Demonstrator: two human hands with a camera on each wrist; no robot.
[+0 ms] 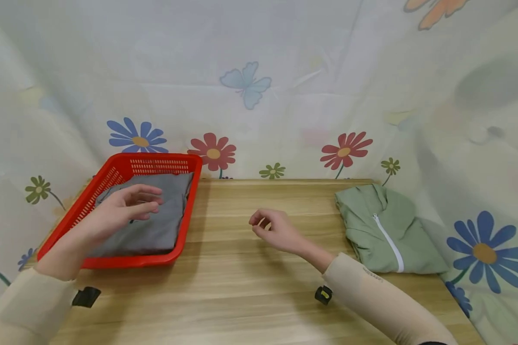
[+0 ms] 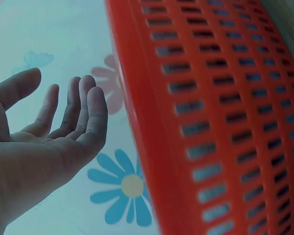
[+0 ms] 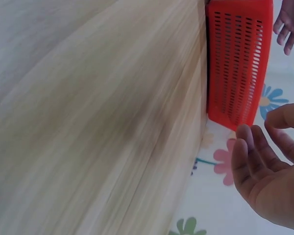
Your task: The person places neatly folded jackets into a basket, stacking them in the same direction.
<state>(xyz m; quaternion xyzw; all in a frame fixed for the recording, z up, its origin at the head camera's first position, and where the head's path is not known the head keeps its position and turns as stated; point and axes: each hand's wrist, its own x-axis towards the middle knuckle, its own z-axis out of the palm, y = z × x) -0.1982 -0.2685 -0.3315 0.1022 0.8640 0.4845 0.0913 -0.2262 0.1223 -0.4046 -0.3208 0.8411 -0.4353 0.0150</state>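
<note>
My left hand [image 1: 118,211] hovers over the red plastic basket [image 1: 185,211], its fingers loosely bent and nothing held. Inside the basket lies a folded grey garment [image 1: 159,235], partly hidden by that hand. In the left wrist view the same hand [image 2: 63,117] is beside the basket's slotted wall [image 2: 206,117], palm and fingers bare. Above the middle of the table my right hand [image 1: 278,230] hangs with loosely curled fingers around an unfilled gap. A folded green garment with a white zip [image 1: 384,235] lies on the table to its right.
The wooden table [image 1: 241,297] carries the basket at its left and the green garment at its right. A flowered cloth backdrop [image 1: 285,110] rises behind and at both sides. Black wrist devices [image 1: 323,294] show by both sleeves.
</note>
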